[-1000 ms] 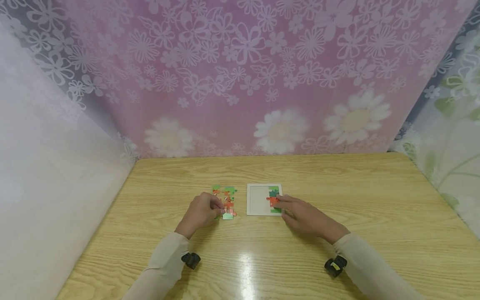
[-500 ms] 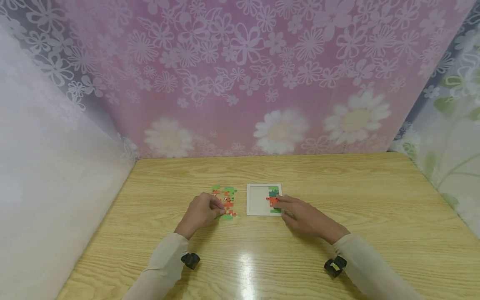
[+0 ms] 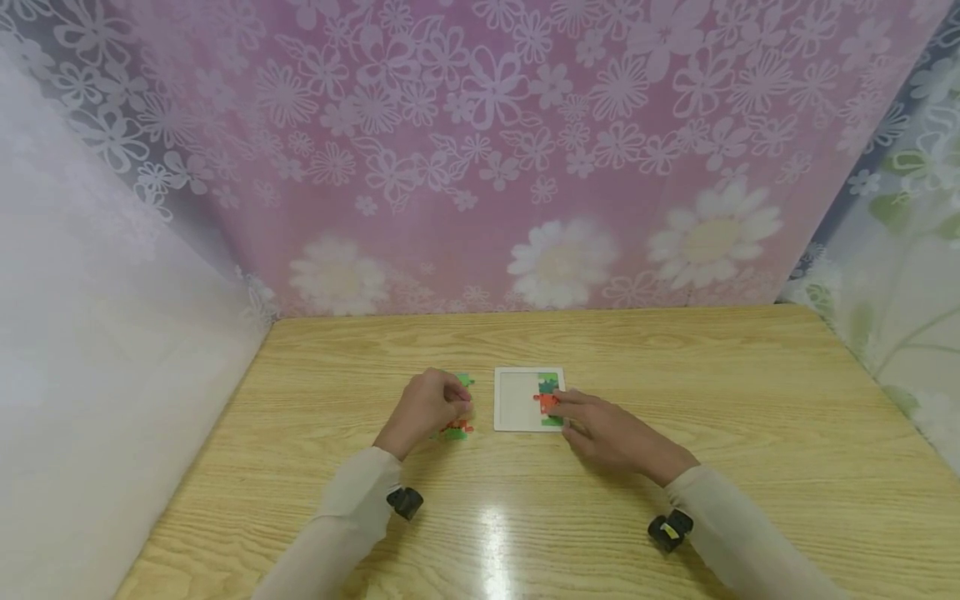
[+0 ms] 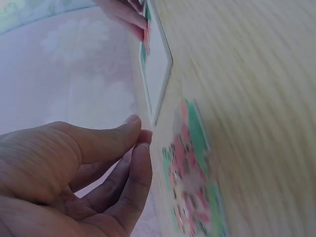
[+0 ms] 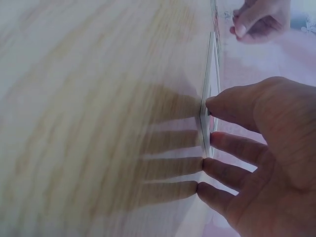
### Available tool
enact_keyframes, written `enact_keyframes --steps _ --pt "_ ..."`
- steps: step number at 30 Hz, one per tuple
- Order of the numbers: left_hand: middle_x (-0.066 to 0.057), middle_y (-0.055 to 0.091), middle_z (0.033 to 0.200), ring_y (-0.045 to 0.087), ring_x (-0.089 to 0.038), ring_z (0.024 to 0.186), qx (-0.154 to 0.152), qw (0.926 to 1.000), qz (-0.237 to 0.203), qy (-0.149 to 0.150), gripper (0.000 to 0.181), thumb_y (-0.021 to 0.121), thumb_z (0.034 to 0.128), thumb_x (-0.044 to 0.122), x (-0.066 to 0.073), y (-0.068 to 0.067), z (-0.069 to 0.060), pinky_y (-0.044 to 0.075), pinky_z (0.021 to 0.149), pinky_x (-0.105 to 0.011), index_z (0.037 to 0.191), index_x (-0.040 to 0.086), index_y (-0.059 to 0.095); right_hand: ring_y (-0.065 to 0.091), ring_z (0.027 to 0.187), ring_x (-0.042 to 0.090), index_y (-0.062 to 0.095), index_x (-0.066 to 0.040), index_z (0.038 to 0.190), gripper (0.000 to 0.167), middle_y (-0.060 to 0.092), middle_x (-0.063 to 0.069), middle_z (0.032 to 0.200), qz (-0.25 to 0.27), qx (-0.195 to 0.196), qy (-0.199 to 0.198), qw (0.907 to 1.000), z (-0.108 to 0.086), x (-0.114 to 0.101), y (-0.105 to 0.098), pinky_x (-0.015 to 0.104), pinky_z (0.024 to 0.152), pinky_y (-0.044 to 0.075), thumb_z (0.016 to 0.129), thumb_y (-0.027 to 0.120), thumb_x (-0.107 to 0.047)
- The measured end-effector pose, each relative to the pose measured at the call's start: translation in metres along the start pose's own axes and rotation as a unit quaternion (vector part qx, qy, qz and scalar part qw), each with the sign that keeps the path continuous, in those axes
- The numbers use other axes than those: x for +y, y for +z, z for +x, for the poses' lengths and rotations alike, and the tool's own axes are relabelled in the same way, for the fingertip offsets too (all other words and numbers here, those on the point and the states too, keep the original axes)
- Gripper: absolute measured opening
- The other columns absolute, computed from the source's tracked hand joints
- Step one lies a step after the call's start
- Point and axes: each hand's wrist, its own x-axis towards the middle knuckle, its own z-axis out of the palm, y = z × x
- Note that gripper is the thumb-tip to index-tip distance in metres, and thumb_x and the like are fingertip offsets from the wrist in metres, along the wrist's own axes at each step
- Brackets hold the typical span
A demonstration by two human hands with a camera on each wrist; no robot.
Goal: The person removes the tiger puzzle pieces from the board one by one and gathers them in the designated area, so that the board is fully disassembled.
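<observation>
My left hand (image 3: 429,407) hovers over a patch of loose jigsaw pieces (image 3: 456,433) and hides most of them. Its thumb and fingers are loosely bent, tips close together; no piece shows between them in the left wrist view. Red and green pieces (image 4: 183,168) lie flat below the fingertips there. To their right is a white puzzle tray (image 3: 516,400), with a column of fitted pieces (image 3: 548,387) along its right side. My right hand (image 3: 611,429) rests on that side, its fingers extended over the fitted pieces and the tray edge (image 5: 204,98).
The wooden table (image 3: 480,342) carries the pieces and the tray side by side. A flowered pink cloth (image 3: 450,208) hangs behind the table's far edge, and pale cloth (image 3: 135,333) borders the left side. A black camera (image 3: 406,502) sits on the left wrist.
My left hand has moved up and to the right from the lower pieces. The nearest piece, pale and shiny at first, now shows green and red. The right hand stays put.
</observation>
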Motion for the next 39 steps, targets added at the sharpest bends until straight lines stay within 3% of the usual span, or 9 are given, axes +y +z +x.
enact_keyframes --steps 14,19,29,39 --pt "-0.002 0.072 0.085 0.064 -0.014 0.075 -0.013 0.9998 0.01 0.014 0.004 0.076 0.0922 0.008 0.029 0.026 0.032 0.054 0.07 -0.031 0.09 0.005 0.077 0.044 0.137 0.046 0.06 0.0 0.138 0.036 0.047 0.027 0.149 -0.003 0.005 0.005 1.0 -0.001 -0.002 -0.001 0.06 0.105 0.041 0.103 0.057 -0.01" --pt "-0.006 0.074 0.091 0.067 -0.017 0.082 -0.015 0.9993 0.026 0.023 0.006 0.075 0.0927 0.008 0.036 0.036 0.043 0.056 0.075 -0.032 0.095 0.003 0.078 0.045 0.136 0.046 0.06 0.0 0.138 0.037 0.048 0.027 0.148 -0.006 0.009 0.003 0.9999 -0.001 -0.001 0.0 0.059 0.104 0.043 0.103 0.058 -0.01" --pt "-0.006 0.075 0.098 0.07 -0.017 0.088 -0.017 0.9987 0.047 0.014 0.014 0.076 0.0928 0.011 0.041 0.058 0.059 0.056 0.077 -0.031 0.104 0.004 0.078 0.045 0.137 0.045 0.06 0.0 0.138 0.037 0.047 0.027 0.148 -0.001 0.012 0.003 0.9999 0.0 0.001 0.003 0.057 0.103 0.045 0.103 0.056 -0.01" --pt "-0.002 0.074 0.093 0.065 -0.01 0.082 -0.017 0.9995 0.024 0.014 0.017 0.077 0.0916 0.011 0.048 0.071 0.064 0.054 0.074 -0.027 0.106 0.004 0.078 0.049 0.132 0.047 0.059 0.001 0.139 0.038 0.047 0.029 0.147 0.0 0.024 -0.015 0.9996 -0.001 0.0 0.003 0.056 0.097 0.049 0.102 0.059 -0.008"
